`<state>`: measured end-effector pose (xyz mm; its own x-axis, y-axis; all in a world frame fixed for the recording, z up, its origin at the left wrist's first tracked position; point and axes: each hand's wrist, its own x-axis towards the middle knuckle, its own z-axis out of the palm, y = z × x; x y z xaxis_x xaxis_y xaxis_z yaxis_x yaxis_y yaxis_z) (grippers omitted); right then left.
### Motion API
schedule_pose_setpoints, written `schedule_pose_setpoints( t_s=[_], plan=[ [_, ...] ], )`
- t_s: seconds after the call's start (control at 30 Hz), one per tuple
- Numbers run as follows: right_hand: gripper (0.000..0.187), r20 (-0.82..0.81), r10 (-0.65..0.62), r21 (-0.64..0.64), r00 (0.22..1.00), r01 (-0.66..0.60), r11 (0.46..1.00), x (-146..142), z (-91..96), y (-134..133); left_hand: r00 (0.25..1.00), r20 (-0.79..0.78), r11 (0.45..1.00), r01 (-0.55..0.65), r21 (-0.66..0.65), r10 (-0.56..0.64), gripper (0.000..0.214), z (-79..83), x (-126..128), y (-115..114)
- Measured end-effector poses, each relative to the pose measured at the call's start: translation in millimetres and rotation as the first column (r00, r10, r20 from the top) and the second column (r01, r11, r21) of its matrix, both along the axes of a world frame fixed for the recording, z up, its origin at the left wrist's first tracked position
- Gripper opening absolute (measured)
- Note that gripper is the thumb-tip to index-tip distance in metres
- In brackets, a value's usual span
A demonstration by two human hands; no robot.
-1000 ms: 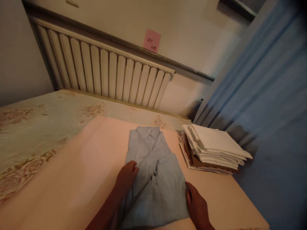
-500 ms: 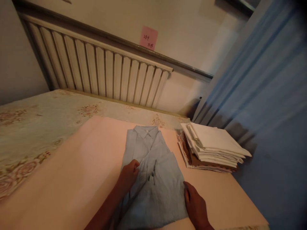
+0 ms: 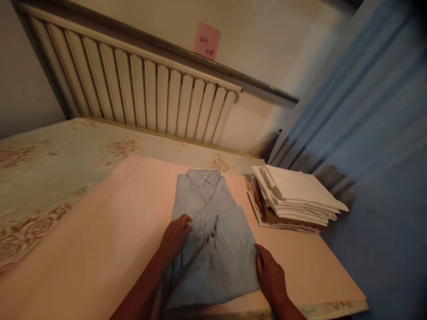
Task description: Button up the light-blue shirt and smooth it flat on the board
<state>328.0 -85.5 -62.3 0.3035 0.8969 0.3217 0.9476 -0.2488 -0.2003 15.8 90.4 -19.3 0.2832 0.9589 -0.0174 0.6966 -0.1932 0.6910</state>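
A light blue collared shirt (image 3: 227, 262) lies partly folded, its collar pointing away from me and its lower part turned up over the front. My left hand (image 3: 176, 233) is closed, pinching the cloth near the left edge, beside a buttoned cuff. At the right edge of the folded part, my right hand (image 3: 269, 271) grips the fabric between thumb and fingers. A small dark opening with a pale tag-like bit shows in the middle of the shirt.
The shirt rests on a pale pink board or sheet (image 3: 133, 213) over a floral cloth (image 3: 90, 146). To the right stands a stack of folded white and brown cloth (image 3: 296, 191). A radiator (image 3: 150, 93) is behind, and a blue curtain (image 3: 376, 146) hangs at the right.
The view has tilted slightly downward, so everything sits a little higher in the picture. Both hands keep their hold on the shirt, with little visible movement of the cloth.
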Motion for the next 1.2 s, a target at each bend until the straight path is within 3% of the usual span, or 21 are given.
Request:
schedule_pose_setpoints(
  t_s=[0.1, 0.17, 0.33, 0.6, 0.73, 0.87, 0.97, 1.07, 1.2],
  plan=[
    [0.039, 0.008, -0.004, -0.011, 1.000, 0.004, 1.000, 0, -0.3, 0, 0.997, -0.063, 0.980, -0.025, 0.198, 0.038, 0.023, 3.7, -2, -5],
    [0.039, 0.014, -0.005, -0.021, 1.000, 0.005, 1.000, 0, -0.9, -1, 0.999, -0.039, 0.965, -0.011, 0.264, 0.022, 0.021, 9.5, 0, -11],
    [0.038, 0.022, 0.001, -0.007, 1.000, -0.001, 1.000, 1, -3.1, -1, 0.968, 0.144, 0.976, 0.193, 0.099, -0.206, 0.016, 23.9, 13, -31],
    [0.038, 0.001, 0.013, 0.025, 1.000, -0.013, 1.000, 1, -3.2, 0, 0.847, 0.234, 0.878, 0.462, 0.124, -0.478, 0.034, 27.5, 25, -51],
    [0.035, -0.083, 0.025, 0.088, 0.996, -0.018, 0.996, 1, 1.8, -1, 0.872, 0.236, 0.903, 0.422, 0.083, -0.430, 0.030, 23.9, 23, -49],
    [0.029, -0.155, 0.058, 0.244, 0.986, -0.018, 0.970, -11, 22.7, 1, 0.906, 0.269, 0.943, 0.334, 0.017, -0.326, 0.019, 17.1, 19, -42],
    [0.020, -0.084, 0.261, 0.296, 0.962, -0.226, 0.928, -31, 48.1, 4, 0.906, 0.280, 0.945, 0.327, 0.009, -0.317, 0.013, 12.3, 18, -39],
    [0.016, -0.036, 0.520, 0.166, 0.853, -0.508, 0.845, -52, 71.9, 9, 0.904, 0.289, 0.945, 0.326, 0.008, -0.314, 0.012, 9.8, 15, -40],
    [0.022, -0.027, 0.649, 0.002, 0.760, -0.649, 0.760, -68, 87.3, 15, 0.901, 0.321, 0.951, 0.310, 0.000, -0.293, 0.014, 8.8, 11, -42]
  ],
)
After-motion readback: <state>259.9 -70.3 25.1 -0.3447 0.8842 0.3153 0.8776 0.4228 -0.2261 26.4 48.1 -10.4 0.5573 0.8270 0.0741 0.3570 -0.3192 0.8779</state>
